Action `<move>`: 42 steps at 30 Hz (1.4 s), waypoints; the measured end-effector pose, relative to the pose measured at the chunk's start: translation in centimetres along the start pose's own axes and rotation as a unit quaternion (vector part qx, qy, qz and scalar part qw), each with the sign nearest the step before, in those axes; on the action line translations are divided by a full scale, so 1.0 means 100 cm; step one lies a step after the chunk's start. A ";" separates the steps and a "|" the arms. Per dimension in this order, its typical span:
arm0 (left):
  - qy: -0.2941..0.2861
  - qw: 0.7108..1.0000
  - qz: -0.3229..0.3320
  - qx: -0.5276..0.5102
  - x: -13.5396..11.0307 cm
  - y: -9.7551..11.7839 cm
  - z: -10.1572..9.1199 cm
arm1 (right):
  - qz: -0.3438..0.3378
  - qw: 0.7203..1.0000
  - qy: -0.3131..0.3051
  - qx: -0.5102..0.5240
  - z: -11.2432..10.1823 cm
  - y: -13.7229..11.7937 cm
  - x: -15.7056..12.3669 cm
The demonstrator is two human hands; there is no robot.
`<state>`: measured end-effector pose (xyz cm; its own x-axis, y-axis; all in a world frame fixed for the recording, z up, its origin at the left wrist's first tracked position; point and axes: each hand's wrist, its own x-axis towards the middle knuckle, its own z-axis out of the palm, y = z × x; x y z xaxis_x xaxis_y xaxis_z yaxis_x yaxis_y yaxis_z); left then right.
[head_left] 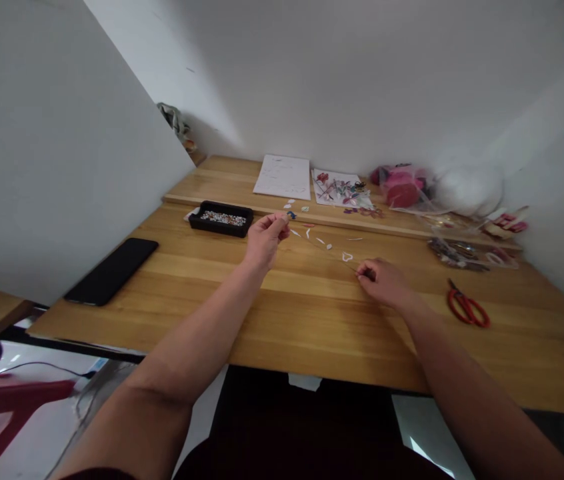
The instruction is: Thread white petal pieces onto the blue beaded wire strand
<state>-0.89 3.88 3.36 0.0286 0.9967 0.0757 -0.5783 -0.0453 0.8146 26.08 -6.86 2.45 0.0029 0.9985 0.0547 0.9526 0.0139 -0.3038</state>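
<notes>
Holding: left hand (265,237) pinches wire (327,251) at its bead (291,215) end.
Other end: right hand (385,280) pinches it, four o'clock of left.
Span: wire stretched between hands, over worktop (312,327).

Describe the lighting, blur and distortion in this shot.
Head view: soft, even light, with faint shadows under the left hand and right hand; wide-angle stretch skews the table edges; corners blurred; the thin wire between both barely resolves.

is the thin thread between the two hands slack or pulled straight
Pulled straight: the thin thread runs in a nearly straight line from the left hand to the right hand.
</notes>
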 end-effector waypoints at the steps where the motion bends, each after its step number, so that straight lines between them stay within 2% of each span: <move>1: -0.002 1.000 -0.008 -0.003 -0.001 -0.001 0.001 | 0.006 1.000 0.007 -0.003 -0.002 0.004 -0.003; 5: -0.028 0.998 -0.058 -0.024 -0.007 -0.003 0.004 | 0.025 0.998 0.049 -0.002 -0.009 0.005 -0.014; 6: -0.039 0.996 -0.076 -0.036 -0.009 -0.003 0.006 | 0.031 0.996 0.085 0.027 -0.011 0.001 -0.015; 8: -0.068 0.989 -0.114 -0.063 -0.014 -0.004 0.009 | 0.024 0.991 0.116 0.068 -0.013 -0.013 -0.016; 9: -0.078 0.985 -0.135 -0.074 -0.017 -0.004 0.010 | 0.023 0.981 0.128 0.143 -0.014 -0.023 -0.014; 11: -0.095 0.978 -0.169 -0.083 -0.022 -0.004 0.014 | 0.012 0.944 0.152 0.294 -0.015 -0.045 -0.008; 13: -0.111 0.972 -0.188 -0.088 -0.027 -0.003 0.017 | -0.018 0.895 0.175 0.410 -0.014 -0.067 0.001; 15: -0.119 0.969 -0.196 -0.092 -0.031 -0.002 0.019 | -0.047 0.861 0.174 0.475 -0.011 -0.086 0.012; 17: -0.131 0.966 -0.203 -0.096 -0.033 -0.001 0.020 | -0.078 0.843 0.171 0.504 -0.005 -0.100 0.021; 20: -0.159 0.959 -0.212 -0.103 -0.033 0.000 0.020 | -0.132 0.838 0.154 0.507 0.008 -0.110 0.029; 23: -0.179 0.955 -0.214 -0.102 -0.033 -0.002 0.019 | -0.154 0.852 0.144 0.479 0.019 -0.109 0.032; 26: -0.189 0.956 -0.207 -0.090 -0.032 -0.007 0.018 | -0.121 0.859 0.140 0.477 0.024 -0.106 0.030; 28: -0.193 0.958 -0.196 -0.081 -0.031 -0.010 0.016 | -0.085 0.850 0.127 0.505 0.026 -0.107 0.028; 30: -0.197 0.961 -0.186 -0.056 -0.029 -0.013 0.014 | -0.047 0.827 0.103 0.551 0.026 -0.110 0.026; 34: -0.174 0.974 -0.144 0.032 -0.026 -0.015 0.011 | 0.040 0.758 0.044 0.650 0.027 -0.120 0.023; 36: -0.163 0.977 -0.115 0.069 -0.025 -0.014 0.010 | 0.072 0.734 0.029 0.674 0.028 -0.124 0.021; 42: -0.153 0.975 -0.047 0.157 -0.024 -0.017 0.009 | 0.111 0.710 0.053 0.694 0.033 -0.122 0.020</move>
<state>0.74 1.46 2.34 0.3388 0.9329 0.1220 -0.2856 -0.0216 0.9581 13.47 -4.85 3.15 0.1980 0.9758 -0.0923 -0.2908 -0.0314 -0.9563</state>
